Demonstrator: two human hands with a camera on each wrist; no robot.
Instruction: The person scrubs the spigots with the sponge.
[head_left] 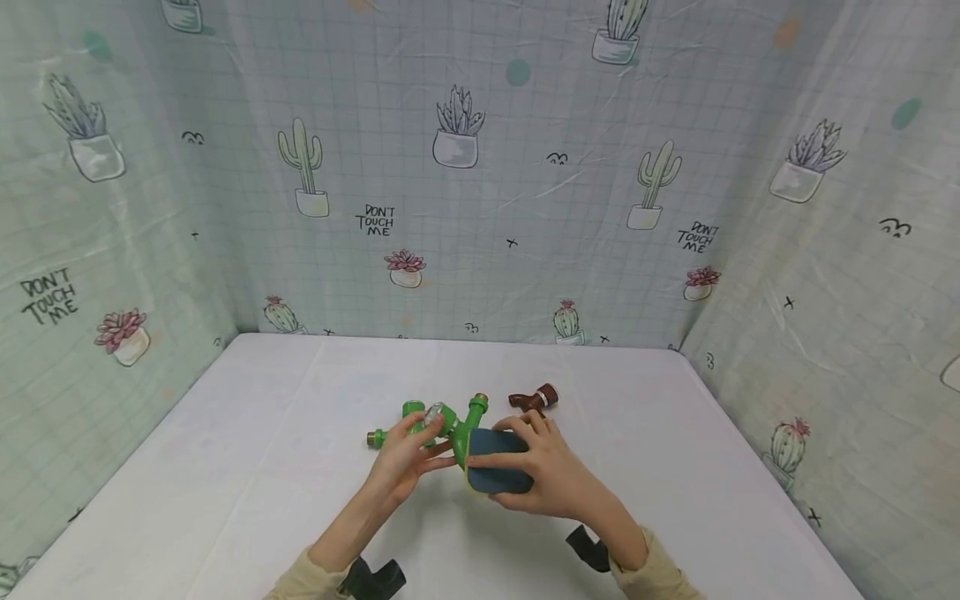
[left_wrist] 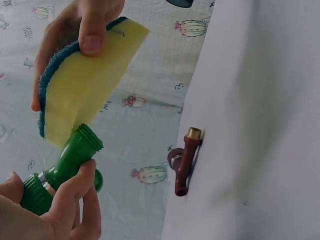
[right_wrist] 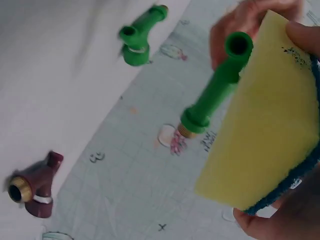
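My left hand point(head_left: 408, 454) grips a green plastic tap point(left_wrist: 67, 162) by its knob end, its brass-threaded inlet point(right_wrist: 187, 131) pointing away from me. My right hand point(head_left: 551, 467) holds a sponge point(head_left: 498, 460) with a blue scouring layer and a yellow foam side. The blue layer faces the right palm. The foam point(right_wrist: 265, 115) is against or very close to the tap's body; actual contact is hard to tell. In the right wrist view the left hand is partly hidden behind tap and sponge.
A second green tap point(right_wrist: 142, 32) lies on the white table point(head_left: 300, 408) beyond the left hand. A brown tap point(head_left: 536, 398) with a brass end lies farther back, right of centre. Dark objects point(head_left: 375, 579) show by both wrists. Patterned cloth walls point(head_left: 480, 208) enclose the table.
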